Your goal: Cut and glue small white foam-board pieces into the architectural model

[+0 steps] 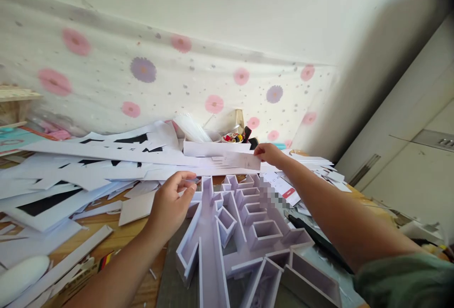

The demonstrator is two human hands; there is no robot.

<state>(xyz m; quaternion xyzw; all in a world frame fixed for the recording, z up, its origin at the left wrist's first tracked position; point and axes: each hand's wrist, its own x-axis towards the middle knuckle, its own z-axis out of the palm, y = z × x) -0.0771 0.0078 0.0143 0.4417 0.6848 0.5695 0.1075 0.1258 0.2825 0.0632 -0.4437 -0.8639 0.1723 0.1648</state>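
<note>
A white foam-board-like structure (209,232) with upright strip walls and box-shaped compartments lies in front of me, on a dark mat (173,251). My right hand (269,154) pinches the right end of a pale flat strip (241,160) beyond the structure's far end. Faint marks show on the strip. My left hand (177,197) hovers by the structure's far left corner. Its thumb and fingers are curved and apart, with nothing clearly between them. Under my right forearm lies a phone (283,189) with a lit screen, beside a black-handled tool (315,239).
Cut white sheets (95,171) and offcuts pile up on the left of the wooden table (138,242). A white box (216,148) with small items stands at the back. A white rounded object (24,272) lies near left. More scraps (333,175) sit at right.
</note>
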